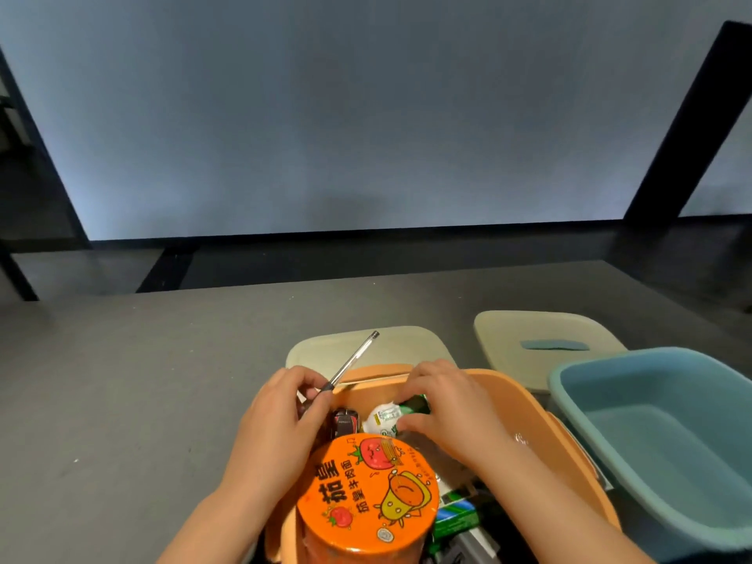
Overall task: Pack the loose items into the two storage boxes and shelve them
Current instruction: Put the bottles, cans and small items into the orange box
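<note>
While both hands work over the orange box (541,405), the left hand (280,417) pinches a pen (352,362) at its dark grip end, fingers curled round it; the pen slants up and away, its cap end above the cream lid (411,343) that lies flat just behind the box. The right hand (451,405) reaches into the box, fingers curled round a green-and-white packet (388,415). Inside the orange box, a noodle cup (368,494) with an orange lid stands upright at the near end; a small dark red item (346,421) lies between the cup and the left hand, too small to identify. Green and white cartons (455,519) sit to the right of the cup. The blue box (659,437) stands just beside the orange box on the right. A second cream lid (525,339) lies behind it on the grey table (142,380)
</note>
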{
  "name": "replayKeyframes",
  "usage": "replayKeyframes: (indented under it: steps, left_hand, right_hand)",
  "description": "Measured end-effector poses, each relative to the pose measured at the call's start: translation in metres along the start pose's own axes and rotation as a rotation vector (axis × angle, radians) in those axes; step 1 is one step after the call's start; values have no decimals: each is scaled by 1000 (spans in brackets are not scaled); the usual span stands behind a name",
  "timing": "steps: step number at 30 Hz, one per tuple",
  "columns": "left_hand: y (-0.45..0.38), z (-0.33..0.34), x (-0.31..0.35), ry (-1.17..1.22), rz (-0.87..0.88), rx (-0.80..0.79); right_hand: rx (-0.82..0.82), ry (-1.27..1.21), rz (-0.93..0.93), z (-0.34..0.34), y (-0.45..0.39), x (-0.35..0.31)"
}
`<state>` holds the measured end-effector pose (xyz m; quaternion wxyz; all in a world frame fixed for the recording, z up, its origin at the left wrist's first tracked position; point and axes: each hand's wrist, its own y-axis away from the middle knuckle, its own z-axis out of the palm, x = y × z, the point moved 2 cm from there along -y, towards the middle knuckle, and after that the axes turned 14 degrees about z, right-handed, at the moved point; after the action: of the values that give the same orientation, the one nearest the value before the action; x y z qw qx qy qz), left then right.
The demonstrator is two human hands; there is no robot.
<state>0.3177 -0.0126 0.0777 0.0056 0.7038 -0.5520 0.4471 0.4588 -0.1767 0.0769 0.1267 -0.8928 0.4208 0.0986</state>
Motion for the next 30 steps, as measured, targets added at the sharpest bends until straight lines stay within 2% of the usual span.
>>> replayKeyframes:
  steps: [3,5,8,11,15,20,30]
  left_hand:
    - [-4,8,13,36,35,-42]
    - [-5,14,25,67,76,-86]
    - [-7,27,43,90,160,-214]
    - [-8,50,61,17,285,-435]
    - [-15,84,87,-57,366,-657]
    - [-19,105,91,-92,298,-752]
    - [-15,114,93,-14,269,-817]
  right_hand:
    - [-32,-78,28,-3,3,2]
    - [-6,-219,122,-17,8,13]
    - [190,-381,294,-44,26,46]
    - [377,-528,453,-61,61,76]
    - [507,-579,521,-71,101,90]
    - [542,-577,537,-79,127,95]
    - [471,-615,572,-60,136,97]
